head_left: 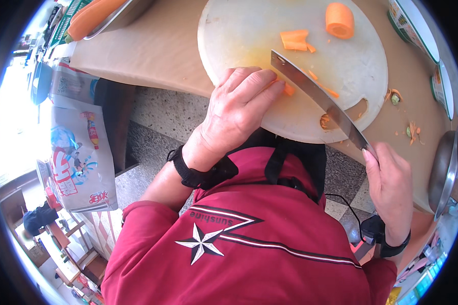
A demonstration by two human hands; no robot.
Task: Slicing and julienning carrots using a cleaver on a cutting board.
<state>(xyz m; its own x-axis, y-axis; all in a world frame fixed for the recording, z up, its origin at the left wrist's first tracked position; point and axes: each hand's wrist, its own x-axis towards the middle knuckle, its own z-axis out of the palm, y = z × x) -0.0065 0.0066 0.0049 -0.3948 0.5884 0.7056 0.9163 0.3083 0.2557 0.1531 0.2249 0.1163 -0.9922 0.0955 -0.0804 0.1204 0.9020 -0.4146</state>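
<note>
A round white cutting board lies at the table's near edge. On it, my left hand presses down with bent fingers over a carrot piece, mostly hidden beneath them. My right hand grips the handle of a kitchen knife. The blade slants across the board, its far end close to the left fingertips and just right of the carrot piece. A few thin carrot strips lie along the blade's right side. Beyond the knife sit cut carrot slabs and a thick carrot chunk.
Whole carrots rest in a metal bowl at the far left. Two patterned bowls and a metal pan line the right edge. Carrot scraps lie right of the board. A printed white bag hangs at the left.
</note>
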